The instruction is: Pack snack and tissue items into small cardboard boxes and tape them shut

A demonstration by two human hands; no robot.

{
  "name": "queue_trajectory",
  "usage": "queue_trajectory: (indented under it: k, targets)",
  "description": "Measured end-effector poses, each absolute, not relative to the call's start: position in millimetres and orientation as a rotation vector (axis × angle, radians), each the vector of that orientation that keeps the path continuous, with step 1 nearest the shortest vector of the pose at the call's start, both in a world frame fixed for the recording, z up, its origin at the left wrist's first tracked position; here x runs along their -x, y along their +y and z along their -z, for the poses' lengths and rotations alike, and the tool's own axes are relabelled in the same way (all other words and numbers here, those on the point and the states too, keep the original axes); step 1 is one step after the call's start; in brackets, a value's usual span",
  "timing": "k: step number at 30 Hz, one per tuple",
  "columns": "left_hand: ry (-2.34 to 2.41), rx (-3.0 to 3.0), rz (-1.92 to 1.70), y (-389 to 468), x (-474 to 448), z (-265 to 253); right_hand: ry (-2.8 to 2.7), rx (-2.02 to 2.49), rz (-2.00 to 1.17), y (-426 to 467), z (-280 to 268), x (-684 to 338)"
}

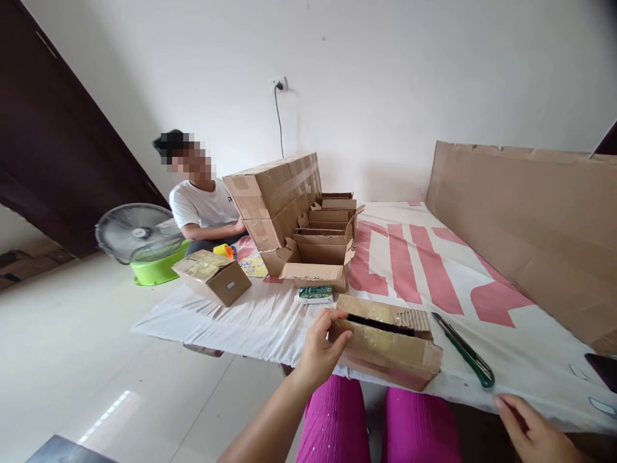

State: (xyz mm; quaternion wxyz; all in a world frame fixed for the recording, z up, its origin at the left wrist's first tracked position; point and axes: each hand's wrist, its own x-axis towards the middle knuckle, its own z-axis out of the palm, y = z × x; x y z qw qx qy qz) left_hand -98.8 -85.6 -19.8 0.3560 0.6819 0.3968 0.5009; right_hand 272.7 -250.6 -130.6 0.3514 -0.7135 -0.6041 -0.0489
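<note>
A small taped cardboard box (385,350) lies at the table's near edge, its top slit showing a dark gap and one flap corner torn to the corrugation. My left hand (325,344) grips its left end, thumb on the near side and fingers at the gap. To the right of the box lies a green utility knife (465,354), its blade end pointing away from me. Just beyond the knife's handle is my right hand (535,427), fingers loosely bent and apart, with nothing visible in them. A small green and white carton (315,295) sits behind the box.
Open cardboard boxes (321,254) stand in a row beside stacked closed boxes (277,193). Another taped box (212,276) sits at the left edge, near a yellow tape dispenser (224,251). A person (202,209) sits behind, beside a fan (137,233). A large cardboard sheet (520,225) leans right.
</note>
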Motion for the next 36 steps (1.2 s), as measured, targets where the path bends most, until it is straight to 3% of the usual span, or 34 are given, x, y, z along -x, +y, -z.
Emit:
queue_trajectory:
  k: [5, 9, 23, 30, 36]
  targets:
    - [1.134, -1.796, -1.305, -85.1, 89.8, 15.1, -1.700, 1.340, 0.358, -215.3, 43.9, -199.5]
    - [1.141, -1.768, -1.315, -83.5, 86.1, 13.3, -1.898, 1.143, 0.347, -187.2, 6.9, -139.9]
    - [1.181, -2.057, -1.257, -86.3, 87.3, 26.2, -1.976, 1.458, 0.607, -134.1, -2.6, -81.1]
    - [1.156, -2.049, -1.261, -88.1, 87.8, 28.6, -1.940, 1.521, 0.441, -133.8, -5.2, -82.9]
    - [1.141, -2.039, -1.272, -87.5, 87.5, 30.7, -1.987, 1.597, 0.509, -130.7, -4.9, -75.1]
